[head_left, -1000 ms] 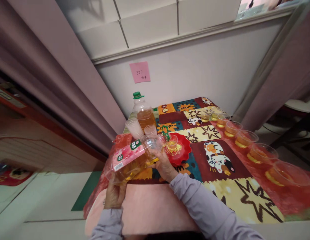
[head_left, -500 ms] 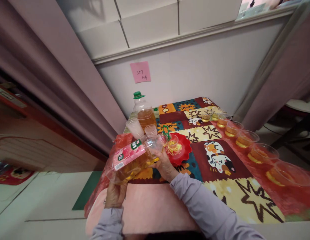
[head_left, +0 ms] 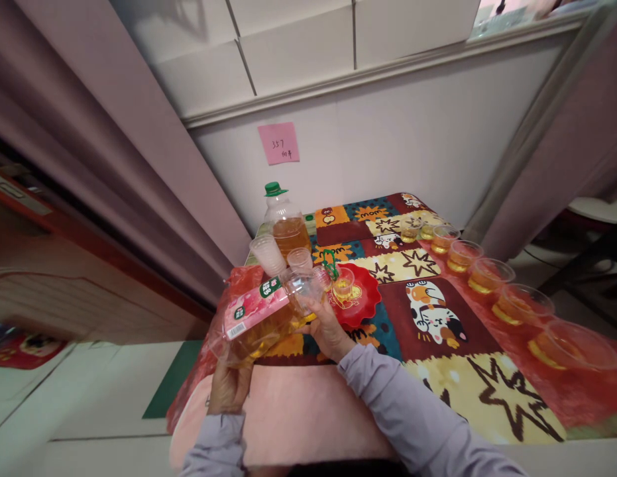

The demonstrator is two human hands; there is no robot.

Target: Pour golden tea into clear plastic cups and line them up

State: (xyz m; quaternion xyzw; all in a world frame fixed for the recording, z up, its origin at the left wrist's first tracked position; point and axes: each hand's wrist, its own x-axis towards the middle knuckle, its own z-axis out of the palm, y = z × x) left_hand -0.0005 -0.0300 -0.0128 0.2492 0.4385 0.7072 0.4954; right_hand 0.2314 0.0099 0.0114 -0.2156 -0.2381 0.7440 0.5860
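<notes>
A clear bottle (head_left: 258, 315) of amber liquid with a pink label lies tilted in both my hands, its neck pointing right and away. My left hand (head_left: 231, 385) is closed on its base end. My right hand (head_left: 331, 329) wraps the shoulder from below, fingers partly hidden behind the plastic. A green loop (head_left: 331, 264) stands up by the bottle neck. Just right of the neck, a clear plastic cup (head_left: 343, 283) with some yellow liquid sits on a red scalloped plate (head_left: 370, 308). I cannot make out any stream between bottle and cup.
A large jug (head_left: 291, 232) with a green cap stands at the back left, near stacked clear cups (head_left: 268, 255) and another clear cup (head_left: 300, 258). Several cups holding yellow liquid (head_left: 482, 275) line the table's right side. Patterned mats (head_left: 440, 318) cover the tabletop.
The view has shifted very slightly. Both hands and the bottle keep the same tilted pose, and the cup on the plate has not moved.
</notes>
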